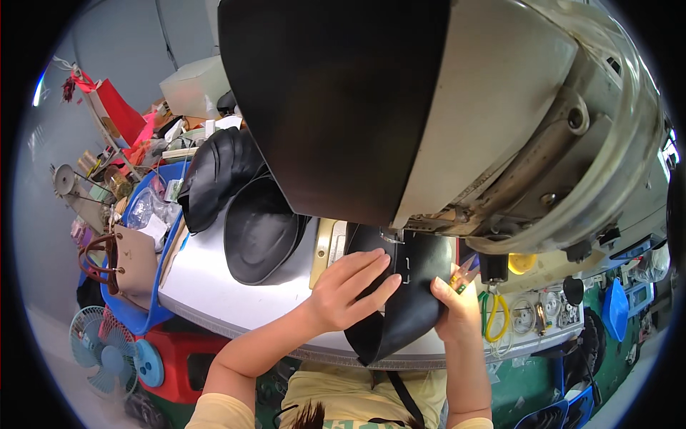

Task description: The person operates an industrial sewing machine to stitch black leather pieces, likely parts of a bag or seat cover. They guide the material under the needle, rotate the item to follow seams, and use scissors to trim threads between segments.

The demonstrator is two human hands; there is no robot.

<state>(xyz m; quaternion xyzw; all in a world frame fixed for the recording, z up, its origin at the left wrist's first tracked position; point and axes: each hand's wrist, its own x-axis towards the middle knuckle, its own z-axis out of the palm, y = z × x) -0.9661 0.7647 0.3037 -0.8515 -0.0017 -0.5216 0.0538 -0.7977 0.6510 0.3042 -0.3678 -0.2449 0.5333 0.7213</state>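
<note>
Under the head of a sewing machine (493, 107) lies a curved black leather-like piece (418, 293), its near edge hanging over the table's front. My left hand (350, 289) rests on the left part of this piece, fingers stretched toward the needle area and holding nothing. With thumb on top, my right hand (457, 304) grips the piece's right edge. A small pointed tool with yellow and green parts (463, 277), perhaps thread snips, sticks out by the right fingers. A small pale metal part (407, 268) shows on the leather near the left fingertips. The machine head hides the piece's far end.
More black leather-like pieces (264, 229) stand on the white table (204, 279) at left. Scissors with yellow and green handles (494, 318) and bobbins (525, 314) lie at right. A blue bin (139, 311), a handbag (136, 261) and a fan (103, 350) are at far left.
</note>
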